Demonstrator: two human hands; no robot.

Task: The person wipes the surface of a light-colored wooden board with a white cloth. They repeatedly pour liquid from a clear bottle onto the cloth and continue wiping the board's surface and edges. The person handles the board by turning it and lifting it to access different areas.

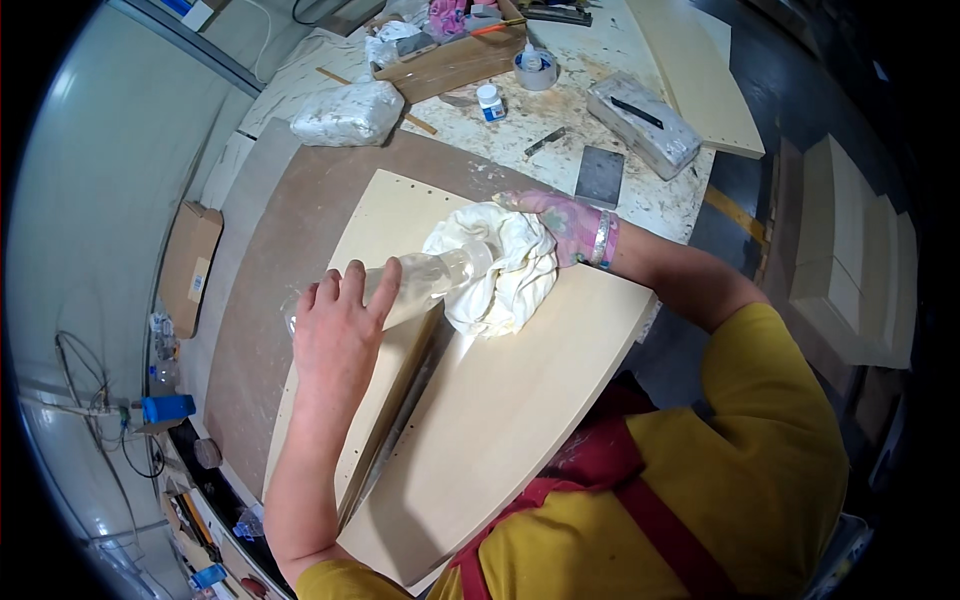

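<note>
While your left hand (335, 335) grips clear bottle (400, 288) tipped into white rag (495, 268), gloved right hand (565, 225) clutches rag over pale panel (510, 400). Wetting seems underway; panel wiping apparently not begun.

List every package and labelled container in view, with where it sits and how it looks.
Small white jar with blue label: far bench, squat.
Plastic-wrapped white bundle: far left of bench, lumpy.
Shallow brown cardboard box: far edge, holding clutter.
Flat brown carton with pale label: floor, left.
</note>
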